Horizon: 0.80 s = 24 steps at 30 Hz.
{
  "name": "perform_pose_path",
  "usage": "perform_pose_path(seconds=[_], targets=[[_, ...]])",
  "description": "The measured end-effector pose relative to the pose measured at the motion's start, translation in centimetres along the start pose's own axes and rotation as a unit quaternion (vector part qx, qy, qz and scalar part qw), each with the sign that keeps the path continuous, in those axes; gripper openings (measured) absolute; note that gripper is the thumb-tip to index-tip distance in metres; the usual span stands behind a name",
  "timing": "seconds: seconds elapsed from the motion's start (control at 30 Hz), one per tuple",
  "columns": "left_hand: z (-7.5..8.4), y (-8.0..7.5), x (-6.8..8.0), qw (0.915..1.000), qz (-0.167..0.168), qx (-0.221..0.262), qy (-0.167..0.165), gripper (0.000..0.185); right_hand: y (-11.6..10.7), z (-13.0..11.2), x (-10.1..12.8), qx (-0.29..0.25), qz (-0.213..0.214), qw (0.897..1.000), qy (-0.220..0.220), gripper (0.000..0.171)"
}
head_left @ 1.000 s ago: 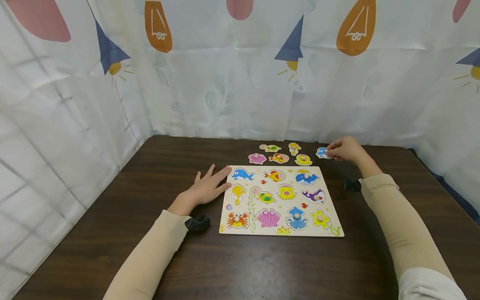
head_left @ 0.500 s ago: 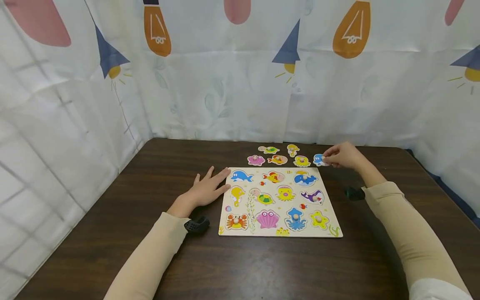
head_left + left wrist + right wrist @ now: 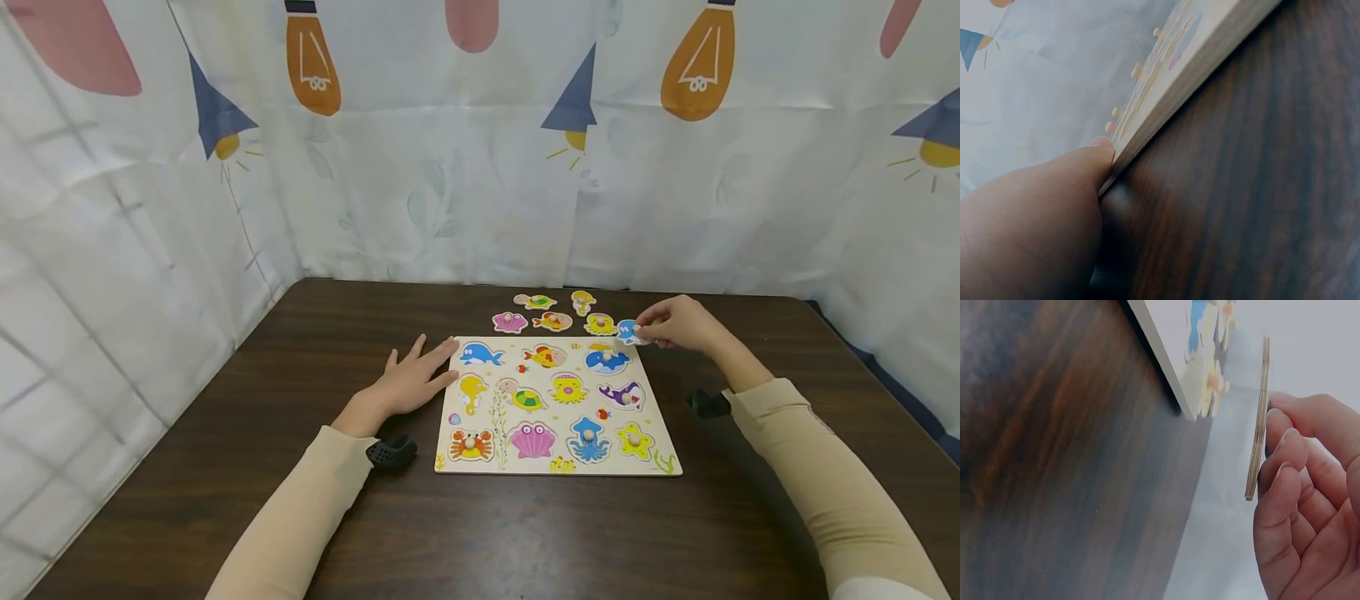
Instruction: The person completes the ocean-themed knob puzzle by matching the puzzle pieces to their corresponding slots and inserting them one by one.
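My right hand [image 3: 684,323] pinches a blue puzzle piece [image 3: 627,332] by its knob, held over the far right corner of the wooden puzzle board [image 3: 556,421]. Edge-on in the right wrist view, the thin wooden piece [image 3: 1259,425] stands apart from the table. Which sea animal it shows is too small to tell. My left hand [image 3: 408,382] lies with fingers spread at the board's left side, thumb and a fingertip touching its edge. From the left wrist, the thumb [image 3: 1102,150] is seen against the board's side [image 3: 1172,100].
Behind the board lie several knobbed pieces: a turtle [image 3: 535,302], a seahorse [image 3: 582,302], a shell [image 3: 510,322], a fish [image 3: 552,322] and an octopus [image 3: 600,324]. A crab [image 3: 471,445], squid [image 3: 588,439] and starfish [image 3: 635,441] with knobs sit in the board.
My right hand has carried the blue piece leftward and nearer, from the table right of the loose pieces to the board's far right corner. The left hand stays in place on the board's edge.
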<state>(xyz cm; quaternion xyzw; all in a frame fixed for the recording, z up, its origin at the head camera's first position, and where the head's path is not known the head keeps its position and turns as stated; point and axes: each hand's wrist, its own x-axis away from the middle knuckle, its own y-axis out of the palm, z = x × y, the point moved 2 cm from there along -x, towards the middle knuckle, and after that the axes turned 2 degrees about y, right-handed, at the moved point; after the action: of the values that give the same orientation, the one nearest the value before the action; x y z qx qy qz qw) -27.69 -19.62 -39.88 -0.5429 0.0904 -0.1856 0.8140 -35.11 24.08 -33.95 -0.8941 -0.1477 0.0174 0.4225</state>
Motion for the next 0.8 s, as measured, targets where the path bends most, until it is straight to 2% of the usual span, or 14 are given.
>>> perform_pose_path(seconds=[0.5, 0.8], targets=[[0.2, -0.1, 0.0, 1.0, 0.002, 0.003, 0.003, 0.068, 1.2, -1.7, 0.8, 0.004, -0.021, 1.0, -0.02, 0.029], [0.2, -0.1, 0.1, 1.0, 0.0, 0.005, 0.001, 0.068, 2.4, -3.4, 1.0, 0.016, -0.035, 0.998, -0.054, 0.025]])
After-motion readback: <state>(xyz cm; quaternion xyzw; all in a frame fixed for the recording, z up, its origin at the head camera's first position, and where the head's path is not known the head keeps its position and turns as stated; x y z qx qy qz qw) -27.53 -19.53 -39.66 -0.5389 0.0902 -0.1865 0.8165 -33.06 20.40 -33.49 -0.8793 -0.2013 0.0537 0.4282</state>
